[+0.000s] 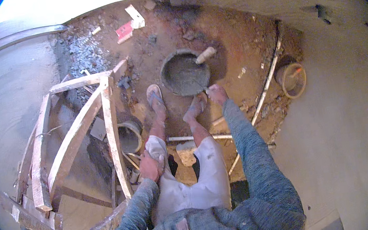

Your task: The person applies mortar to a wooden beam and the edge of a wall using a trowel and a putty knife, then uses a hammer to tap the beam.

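A round dark basin (164, 81) of wet grey mortar (186, 74) stands on the dirt just beyond my feet. My right hand (217, 94) is closed at the basin's near right rim. From it a thin dark shank, which looks like a trowel's (199, 84), reaches over the rim; any blade is hidden in the mortar. A pale, rounded handle-like piece (205, 55) lies across the far right rim, apart from my hand. My left hand (151, 166) rests on my left thigh, against the white trousers, with nothing visible in it.
A wooden frame (109, 110) stands at the left, beside a bucket (136, 129). Another bucket (293, 81) sits by the right wall. A long pale pipe (266, 84) crosses the dirt on the right. Gravel (89, 51) and a red-and-white scrap (125, 31) lie farther off.
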Motion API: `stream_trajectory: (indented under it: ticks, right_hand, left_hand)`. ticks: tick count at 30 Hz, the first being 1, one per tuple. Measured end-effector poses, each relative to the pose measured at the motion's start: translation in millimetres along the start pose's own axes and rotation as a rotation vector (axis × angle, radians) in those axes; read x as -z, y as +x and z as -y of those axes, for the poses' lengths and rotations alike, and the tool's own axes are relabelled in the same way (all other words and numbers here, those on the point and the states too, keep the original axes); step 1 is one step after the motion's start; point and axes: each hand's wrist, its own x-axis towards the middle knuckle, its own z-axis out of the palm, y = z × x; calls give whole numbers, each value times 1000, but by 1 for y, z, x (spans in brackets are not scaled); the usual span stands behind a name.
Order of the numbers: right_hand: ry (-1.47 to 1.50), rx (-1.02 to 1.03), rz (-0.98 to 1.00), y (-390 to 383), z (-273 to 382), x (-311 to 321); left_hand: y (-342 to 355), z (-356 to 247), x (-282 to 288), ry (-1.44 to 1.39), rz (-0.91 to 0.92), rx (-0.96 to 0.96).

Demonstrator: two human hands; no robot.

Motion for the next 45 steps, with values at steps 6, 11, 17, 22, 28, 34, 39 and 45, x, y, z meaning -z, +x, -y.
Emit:
stream_trajectory:
  ticks: [6, 11, 17, 22, 28, 34, 39, 45]
  right_hand:
    - [215, -189, -100, -16, -39, 36]
    - [-337, -29, -368, -81, -38, 61]
    - [-149, 109, -546, -165, 200, 58]
    - [-198, 592, -786, -232, 454, 50]
    - [213, 929, -929, -276, 619, 52]
    - [187, 1122, -1046, -297, 693, 64]
    - [-32, 1176, -1365, -327, 730, 99]
    - [-130, 1044, -1453, -353, 764, 97]
  left_hand:
    - [-5, 9, -2, -57, 13, 4]
    - [4, 35, -17, -79, -6, 0]
    - [26, 32, -8, -57, 39, 71]
    - [42, 33, -6, -57, 159, 65]
    - [54, 56, -21, 79, 68, -211]
    - [58, 39, -1, -36, 10, 26]
    - [67, 32, -3, -47, 5, 66]
    - [69, 32, 2, -57, 6, 100]
